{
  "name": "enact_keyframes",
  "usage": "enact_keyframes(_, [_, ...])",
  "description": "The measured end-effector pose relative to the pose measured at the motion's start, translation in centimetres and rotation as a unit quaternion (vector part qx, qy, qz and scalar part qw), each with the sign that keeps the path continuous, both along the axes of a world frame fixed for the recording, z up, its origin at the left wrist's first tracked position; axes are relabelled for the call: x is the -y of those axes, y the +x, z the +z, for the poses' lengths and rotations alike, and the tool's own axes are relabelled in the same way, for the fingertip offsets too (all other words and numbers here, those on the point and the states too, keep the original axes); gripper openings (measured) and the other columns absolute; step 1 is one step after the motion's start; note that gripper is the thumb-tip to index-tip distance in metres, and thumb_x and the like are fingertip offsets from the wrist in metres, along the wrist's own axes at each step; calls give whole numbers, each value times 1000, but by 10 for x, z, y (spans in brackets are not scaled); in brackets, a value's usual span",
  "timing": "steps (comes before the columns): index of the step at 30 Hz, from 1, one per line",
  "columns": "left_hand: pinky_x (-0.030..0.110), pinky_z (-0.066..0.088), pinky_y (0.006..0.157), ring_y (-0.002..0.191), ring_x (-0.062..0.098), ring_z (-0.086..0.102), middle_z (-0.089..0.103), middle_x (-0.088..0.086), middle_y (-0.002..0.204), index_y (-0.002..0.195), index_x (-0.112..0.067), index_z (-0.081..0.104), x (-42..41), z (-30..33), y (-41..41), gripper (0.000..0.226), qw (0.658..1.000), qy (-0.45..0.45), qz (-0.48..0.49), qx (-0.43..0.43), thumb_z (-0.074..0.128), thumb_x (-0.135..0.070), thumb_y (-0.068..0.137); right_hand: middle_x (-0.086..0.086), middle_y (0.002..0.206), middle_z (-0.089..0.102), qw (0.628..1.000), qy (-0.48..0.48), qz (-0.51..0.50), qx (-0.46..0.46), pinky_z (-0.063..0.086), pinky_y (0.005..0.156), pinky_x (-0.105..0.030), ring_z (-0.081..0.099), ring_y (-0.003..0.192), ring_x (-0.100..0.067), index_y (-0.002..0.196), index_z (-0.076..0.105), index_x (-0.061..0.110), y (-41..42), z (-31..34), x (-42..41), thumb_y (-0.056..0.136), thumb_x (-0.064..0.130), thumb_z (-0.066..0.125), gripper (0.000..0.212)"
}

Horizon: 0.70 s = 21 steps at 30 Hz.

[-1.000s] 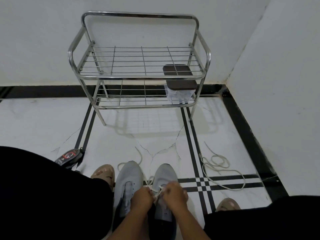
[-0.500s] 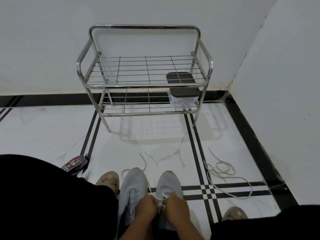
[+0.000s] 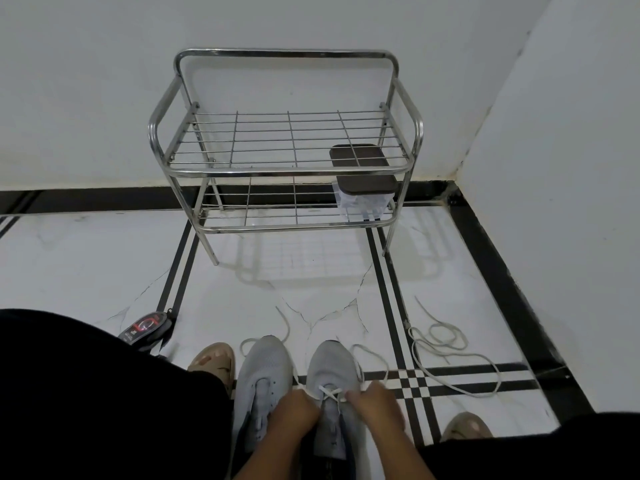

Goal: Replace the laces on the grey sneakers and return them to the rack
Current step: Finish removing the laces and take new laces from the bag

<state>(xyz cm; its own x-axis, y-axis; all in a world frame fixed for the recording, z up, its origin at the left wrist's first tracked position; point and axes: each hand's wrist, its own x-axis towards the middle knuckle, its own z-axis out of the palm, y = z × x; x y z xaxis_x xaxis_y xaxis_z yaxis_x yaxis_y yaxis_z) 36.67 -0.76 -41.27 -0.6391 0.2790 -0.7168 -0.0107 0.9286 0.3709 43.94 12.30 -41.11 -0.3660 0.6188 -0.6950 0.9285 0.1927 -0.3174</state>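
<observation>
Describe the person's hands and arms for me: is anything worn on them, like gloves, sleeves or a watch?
Both are bare. The left hand and right hand wear no gloves, and no rings show from this view. The forearms entering from the bottom edge are uncovered too: no sleeves, watch or bracelet on the part in view. The only clothing near them is the dark fabric over the person's legs.

- The sneakers (image 3: 332, 372) between the gripping hands are showing a matt grey knitted cloth.
- The lace (image 3: 330, 393) being pinched is looking like woven white cord.
- The rack (image 3: 287, 168) well beyond the grip is gleaming as polished metal wire and tube.
- The floor (image 3: 311, 278) around the grip is shining as glossy, cracked white tile.
</observation>
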Motion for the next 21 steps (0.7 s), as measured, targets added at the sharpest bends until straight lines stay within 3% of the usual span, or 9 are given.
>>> enact_keyframes(2, [25,44,93,116,22,58,62,7,126,119,-14,59,1,1,0,40,1000,1,-14,-7,40,-40,97,-11,118,65,993,-41,108,30,53,85,-31,64,107,-26,108,63,13,4,-6,13,77,41,65,42])
enact_keyframes(4, [27,46,92,112,22,59,62,6,123,119,-15,56,2,-1,0,37,999,24,-25,-23,43,-42,96,-14,120,64,988,-18,150,31,50,83,-27,62,110,-26,112,62,5,5,-7,12,88,25,56,33])
enact_keyframes(7, [34,48,90,108,22,56,54,6,124,121,-18,48,2,0,2,26,990,60,-93,-83,44,-27,97,-16,122,63,990,-38,132,27,48,83,-24,61,113,-27,119,61,2,5,-10,4,93,16,49,32])
enact_keyframes(9, [34,46,95,115,22,51,44,6,130,132,-23,46,1,-4,7,35,974,69,-184,-115,43,-19,97,-17,123,63,989,-48,141,25,46,79,-24,61,113,-28,119,62,1,5,-12,2,93,14,49,32])
enact_keyframes(12, [35,44,98,123,26,43,35,8,135,139,-24,41,-6,-3,11,46,956,12,-255,-142,50,-18,94,-18,120,64,987,-46,154,11,42,74,-22,61,111,-27,114,62,-4,6,-11,5,92,17,50,32])
enact_keyframes(17, [36,43,91,119,27,45,45,10,129,123,-13,54,-19,-8,10,34,922,-19,-339,-185,48,-26,92,-16,118,66,990,-61,129,-6,48,81,-23,62,108,-27,93,65,9,9,-12,7,93,27,51,22])
enact_keyframes(19, [25,45,80,106,22,57,60,9,113,100,-12,63,-21,-4,-1,28,952,48,-278,-116,46,-34,96,-13,120,64,993,-58,103,-1,45,80,-21,61,111,-27,103,64,12,14,-11,4,93,22,49,21])
enact_keyframes(21, [20,47,64,78,19,63,65,7,84,78,-11,59,-15,0,-12,39,985,107,-119,-66,48,-43,98,-12,124,63,996,-46,69,13,46,84,-22,60,115,-26,118,62,9,18,-12,-1,93,17,47,31])
